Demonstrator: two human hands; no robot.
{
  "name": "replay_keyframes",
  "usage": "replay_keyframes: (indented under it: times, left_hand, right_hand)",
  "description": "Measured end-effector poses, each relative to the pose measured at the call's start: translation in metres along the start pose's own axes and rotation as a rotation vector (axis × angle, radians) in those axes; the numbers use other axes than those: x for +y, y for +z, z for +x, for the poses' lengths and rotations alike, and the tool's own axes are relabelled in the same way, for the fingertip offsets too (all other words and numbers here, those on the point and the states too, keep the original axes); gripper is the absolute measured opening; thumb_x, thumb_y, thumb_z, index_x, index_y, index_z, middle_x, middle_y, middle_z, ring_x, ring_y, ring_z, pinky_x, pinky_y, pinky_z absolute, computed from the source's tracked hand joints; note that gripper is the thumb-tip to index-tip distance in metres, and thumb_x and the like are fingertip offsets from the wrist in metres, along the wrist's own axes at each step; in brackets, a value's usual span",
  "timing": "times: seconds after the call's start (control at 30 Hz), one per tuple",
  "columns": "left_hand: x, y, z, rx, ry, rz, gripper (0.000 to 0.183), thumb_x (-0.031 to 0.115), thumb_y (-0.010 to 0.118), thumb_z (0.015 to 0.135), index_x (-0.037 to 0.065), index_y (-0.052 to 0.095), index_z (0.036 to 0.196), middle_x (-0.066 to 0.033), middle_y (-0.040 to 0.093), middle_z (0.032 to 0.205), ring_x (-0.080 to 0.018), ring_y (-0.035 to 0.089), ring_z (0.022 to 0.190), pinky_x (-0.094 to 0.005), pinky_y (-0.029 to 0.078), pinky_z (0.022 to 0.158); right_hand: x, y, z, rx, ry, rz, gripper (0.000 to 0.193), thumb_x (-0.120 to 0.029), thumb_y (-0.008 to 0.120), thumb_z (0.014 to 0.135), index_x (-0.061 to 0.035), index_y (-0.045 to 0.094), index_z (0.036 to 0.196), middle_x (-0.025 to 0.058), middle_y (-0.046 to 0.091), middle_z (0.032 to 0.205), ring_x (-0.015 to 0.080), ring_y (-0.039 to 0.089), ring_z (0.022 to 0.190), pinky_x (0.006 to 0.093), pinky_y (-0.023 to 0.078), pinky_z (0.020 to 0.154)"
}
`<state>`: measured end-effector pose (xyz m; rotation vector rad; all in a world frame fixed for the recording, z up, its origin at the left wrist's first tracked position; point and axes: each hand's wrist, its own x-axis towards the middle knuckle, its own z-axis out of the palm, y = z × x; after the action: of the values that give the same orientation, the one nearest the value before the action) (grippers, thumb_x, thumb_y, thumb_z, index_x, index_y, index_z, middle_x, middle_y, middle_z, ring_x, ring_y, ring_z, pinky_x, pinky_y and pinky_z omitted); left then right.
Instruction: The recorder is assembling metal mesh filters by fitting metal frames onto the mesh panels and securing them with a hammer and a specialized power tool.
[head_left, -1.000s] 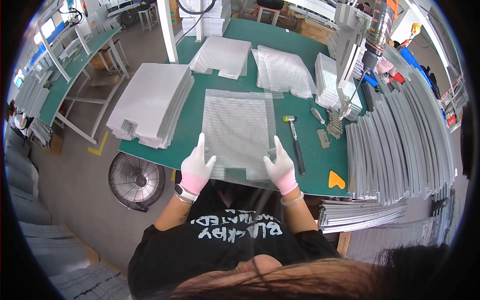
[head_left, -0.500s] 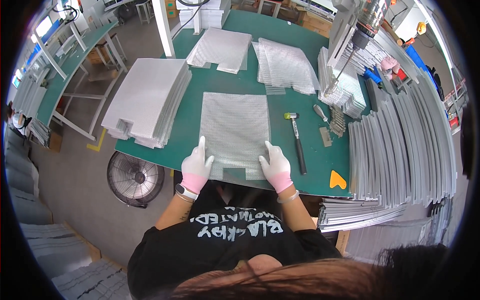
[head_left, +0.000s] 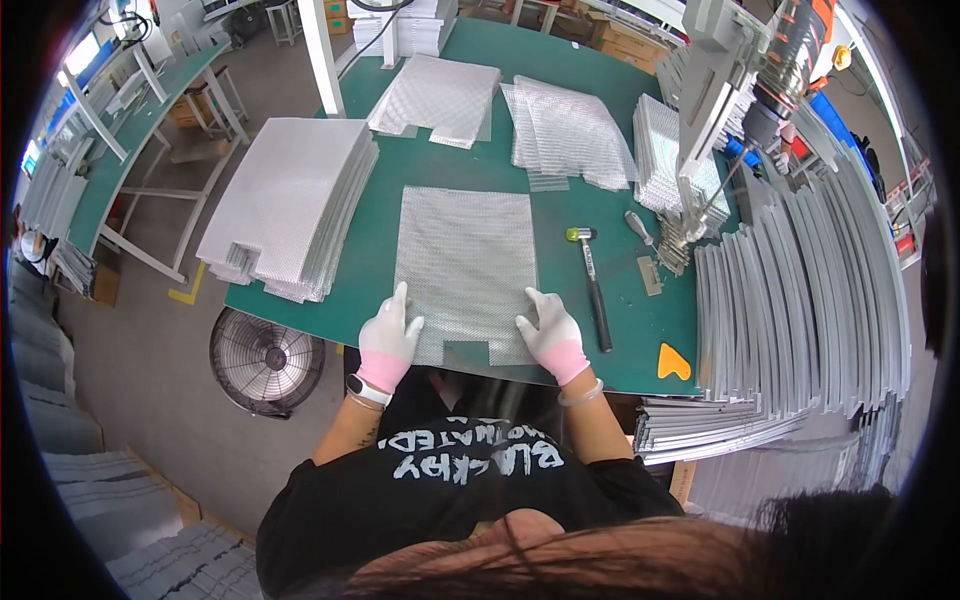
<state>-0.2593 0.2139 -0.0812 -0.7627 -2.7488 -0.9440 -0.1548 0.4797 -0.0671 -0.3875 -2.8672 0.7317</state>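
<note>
A rectangular silver mesh sheet (head_left: 465, 270), with a small notch in its near edge, lies flat on the green table in front of me. My left hand (head_left: 390, 328), in a white glove with a pink cuff, touches the sheet's left edge, index finger stretched forward and thumb apart. At the opposite edge my right hand (head_left: 552, 330), gloved alike, rests with its index finger and thumb spread. Both hands are open along the sides near the notched end. A hammer (head_left: 590, 285) with a yellow-green face and dark handle lies right of the sheet.
Stacked mesh sheets (head_left: 290, 190) stand at left, with more mesh sheets (head_left: 570, 130) farther back. Right are a screwdriver (head_left: 638, 228), an orange heart-shaped piece (head_left: 674, 361) and metal strips (head_left: 800, 290). A power driver (head_left: 785, 80) hangs at upper right. A floor fan (head_left: 268, 360) stands left.
The power driver and its bracket have shifted right and nearer. Both hands stay at the sheet's sides; my left index finger sits slightly nearer me. The sheet has hardly moved.
</note>
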Motion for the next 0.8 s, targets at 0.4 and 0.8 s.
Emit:
replay_keyframes:
  times: [0.4,0.8]
  left_hand:
    - [-0.009,-0.025,0.029,-0.225,0.306,0.359,0.063,0.038,0.062,0.085,0.012,0.049,0.14,-0.018,0.044,0.145,-0.0383,0.038,0.134,-0.0538,0.025,0.113]
    - [-0.011,-0.031,0.032,-0.277,0.256,0.308,0.058,0.041,0.057,0.087,0.012,0.053,0.136,-0.0185,0.045,0.144,-0.0381,0.039,0.134,-0.0554,0.024,0.113]
  right_hand:
    - [-0.026,-0.034,0.124,0.103,-0.332,-0.21,0.029,-0.028,0.057,0.09,-0.0102,0.065,0.111,0.0176,0.063,0.097,0.0356,0.064,0.094,0.0459,0.052,0.081]
    - [-0.053,0.039,0.377,-0.023,0.272,-0.205,0.037,-0.017,0.049,0.089,-0.0062,0.061,0.122,0.0243,0.064,0.118,0.0374,0.062,0.113,0.0443,0.05,0.095]
